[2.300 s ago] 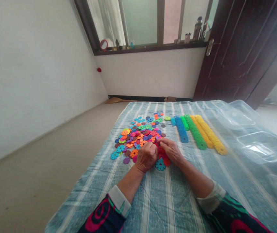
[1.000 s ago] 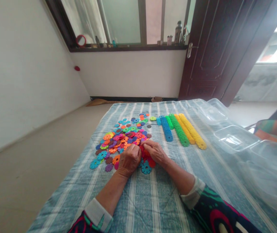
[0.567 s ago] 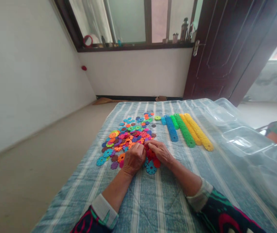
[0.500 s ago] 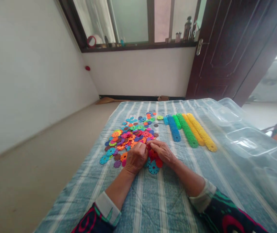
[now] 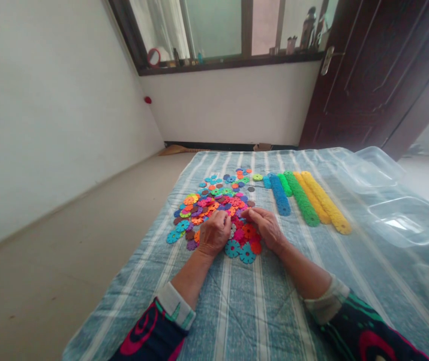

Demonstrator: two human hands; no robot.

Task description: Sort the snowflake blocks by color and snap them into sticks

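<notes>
A heap of flat, flower-shaped plastic discs [image 5: 214,203] in many colours lies on a blue striped cloth [image 5: 259,306]. My left hand [image 5: 213,234] rests curled at the heap's near edge, its fingertips pinched together over the discs. My right hand [image 5: 267,228] is curled beside it, fingertips pointing left. Red, pink and teal discs [image 5: 242,239] lie on the cloth between the two hands. What each hand pinches is hidden. To the right lie rows of joined discs: a blue row [image 5: 280,198], a long green row [image 5: 304,203] and two yellow rows [image 5: 325,203].
Clear plastic tubs [image 5: 406,220] and a clear lid [image 5: 372,168] sit on the cloth at the right. Bare floor [image 5: 67,250] lies off the cloth's left edge. A dark wooden door [image 5: 368,75] and a window sill with bottles [image 5: 237,60] are beyond.
My hands were pressed together on red discs; now they have drawn slightly apart and the red and pink discs lie between them. The camera has shifted a little.
</notes>
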